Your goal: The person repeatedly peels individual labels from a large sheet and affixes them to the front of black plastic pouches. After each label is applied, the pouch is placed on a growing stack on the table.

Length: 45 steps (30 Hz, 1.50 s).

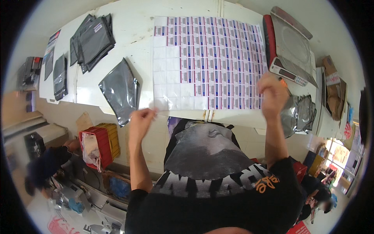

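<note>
Black printed T-shirt (pixel 218 204) facing a white table (pixel 136 43); on it, a label sheet (pixel 224 62), partly bare at left, most labels remaining. Left hand (pixel 143 116) near its lower-left corner, right hand (pixel 271 91) at its right edge: fingers curled, pinching anything I can't tell.

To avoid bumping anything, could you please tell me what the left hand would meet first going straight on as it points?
The left hand would likely meet the label sheet first, at its near left corner; the hand's height above the table is unclear.
</note>
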### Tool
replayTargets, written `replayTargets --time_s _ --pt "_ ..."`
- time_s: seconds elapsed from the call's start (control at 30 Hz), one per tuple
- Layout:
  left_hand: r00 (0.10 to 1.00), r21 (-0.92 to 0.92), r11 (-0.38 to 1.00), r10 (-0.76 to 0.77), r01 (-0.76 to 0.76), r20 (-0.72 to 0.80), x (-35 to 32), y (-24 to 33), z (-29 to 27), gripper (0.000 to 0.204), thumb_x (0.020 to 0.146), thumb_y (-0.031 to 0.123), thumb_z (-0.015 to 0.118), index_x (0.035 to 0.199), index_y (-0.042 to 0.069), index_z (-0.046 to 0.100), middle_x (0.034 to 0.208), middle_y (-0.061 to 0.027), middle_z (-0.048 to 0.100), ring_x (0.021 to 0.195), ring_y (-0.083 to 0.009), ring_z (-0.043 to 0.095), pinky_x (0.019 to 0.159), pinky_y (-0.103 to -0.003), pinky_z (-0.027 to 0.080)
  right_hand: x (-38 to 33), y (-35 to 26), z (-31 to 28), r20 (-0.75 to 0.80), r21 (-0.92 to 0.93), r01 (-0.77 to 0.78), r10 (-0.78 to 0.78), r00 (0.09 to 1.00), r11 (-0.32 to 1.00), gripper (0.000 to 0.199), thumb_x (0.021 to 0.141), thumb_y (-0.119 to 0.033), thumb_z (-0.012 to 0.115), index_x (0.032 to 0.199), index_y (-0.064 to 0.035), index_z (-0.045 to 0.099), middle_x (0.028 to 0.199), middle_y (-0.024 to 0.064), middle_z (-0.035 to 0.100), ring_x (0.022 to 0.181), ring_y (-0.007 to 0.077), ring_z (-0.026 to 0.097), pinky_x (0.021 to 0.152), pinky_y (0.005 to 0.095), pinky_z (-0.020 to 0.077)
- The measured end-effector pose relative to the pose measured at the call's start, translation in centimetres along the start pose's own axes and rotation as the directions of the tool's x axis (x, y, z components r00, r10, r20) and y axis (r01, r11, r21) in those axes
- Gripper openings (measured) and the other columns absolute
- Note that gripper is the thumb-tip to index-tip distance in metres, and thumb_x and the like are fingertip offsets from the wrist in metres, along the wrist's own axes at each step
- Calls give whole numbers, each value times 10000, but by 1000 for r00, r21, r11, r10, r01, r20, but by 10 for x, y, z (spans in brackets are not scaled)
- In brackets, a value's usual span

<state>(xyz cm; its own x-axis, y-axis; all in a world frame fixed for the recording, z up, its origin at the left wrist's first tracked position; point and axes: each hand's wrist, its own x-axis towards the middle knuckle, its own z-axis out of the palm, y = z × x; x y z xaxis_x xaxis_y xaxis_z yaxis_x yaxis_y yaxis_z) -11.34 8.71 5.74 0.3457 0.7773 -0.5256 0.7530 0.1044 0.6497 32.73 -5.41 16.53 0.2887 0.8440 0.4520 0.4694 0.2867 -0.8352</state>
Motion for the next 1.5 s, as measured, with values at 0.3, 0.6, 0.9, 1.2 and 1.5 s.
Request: replayTargets --time_s 0.3,0.6,0.9,1.2,1.5 --pt "899 -700 638 26 321 437 -5 12 109 433 1106 310 637 1407 0 664 1164 -104 787 849 -140 743 703 -252 544 -94 49 120 430 -406 77 116 895 911 513 782 -30 703 1289 -83 651 1405 160 563 1386 379 486 1138 519 405" --pt "872 -861 275 127 427 473 -6 45 133 484 1124 279 587 1495 -29 555 1450 -174 667 1337 -244 650 1080 -353 547 -94 79 143 334 -518 243 -68 940 820 321 751 -72 748 1066 -98 696 1474 139 567 1448 390 453 1164 594 305" --pt "982 -982 20 33 188 188 12 60 169 332 1049 175 729 1330 23 640 1268 -113 716 1126 -206 709 948 -369 611 -102 66 140 310 -434 299 -171 935 850 179 752 -108 794 912 -129 716 1382 72 641 1390 356 503 1106 583 299" --pt "990 -939 329 -69 -96 -125 9 69 177 355 982 113 792 1308 45 671 1182 -78 749 1018 -162 715 782 -321 589 -87 33 145 203 -486 137 -41 978 863 141 799 -153 807 923 -132 742 1287 29 655 1339 306 528 1110 567 277" --pt "978 -692 705 9 -153 -208 -1 48 181 301 1034 226 732 1228 -3 738 1064 -130 781 964 -204 724 884 -375 587 -64 46 153 424 -459 170 47 904 872 177 869 -178 769 1023 -92 786 1063 62 706 1141 296 611 1074 537 358"
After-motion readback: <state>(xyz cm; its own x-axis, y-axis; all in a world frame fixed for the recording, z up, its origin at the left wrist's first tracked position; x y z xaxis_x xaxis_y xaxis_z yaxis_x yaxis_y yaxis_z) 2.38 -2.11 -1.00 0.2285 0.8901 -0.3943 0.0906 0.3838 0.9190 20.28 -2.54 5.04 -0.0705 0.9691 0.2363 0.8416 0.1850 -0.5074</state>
